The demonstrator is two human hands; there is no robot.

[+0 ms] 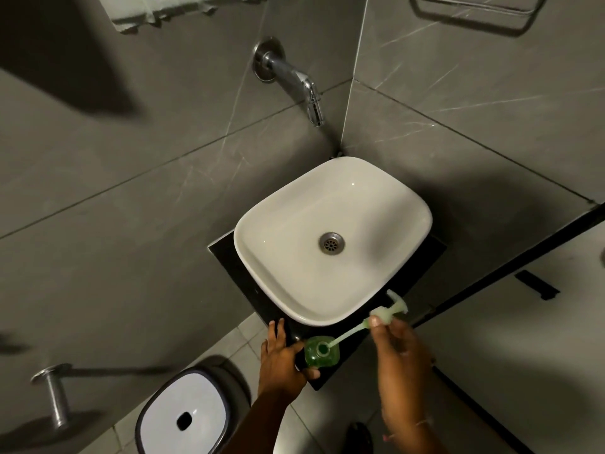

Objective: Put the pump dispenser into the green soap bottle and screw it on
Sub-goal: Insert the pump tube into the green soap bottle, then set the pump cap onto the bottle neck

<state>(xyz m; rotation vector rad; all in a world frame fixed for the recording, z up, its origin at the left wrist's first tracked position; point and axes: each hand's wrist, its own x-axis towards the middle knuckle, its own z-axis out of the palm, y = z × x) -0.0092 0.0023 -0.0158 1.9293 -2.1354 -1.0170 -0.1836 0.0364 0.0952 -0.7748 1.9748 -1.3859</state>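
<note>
Right hand (397, 352) fingers pinching pump dispenser (386, 314); left hand (283, 358) around green soap bottle (322, 352)

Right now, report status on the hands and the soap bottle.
Left hand steadying green bottle on the counter. Right hand holding pump, tube tip at the open neck, cap not seated. Nothing in the way.

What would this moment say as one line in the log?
step: inserting pump | left hand: holds green bottle | right hand: holds pump, tube tip at neck | screwed: no
</note>
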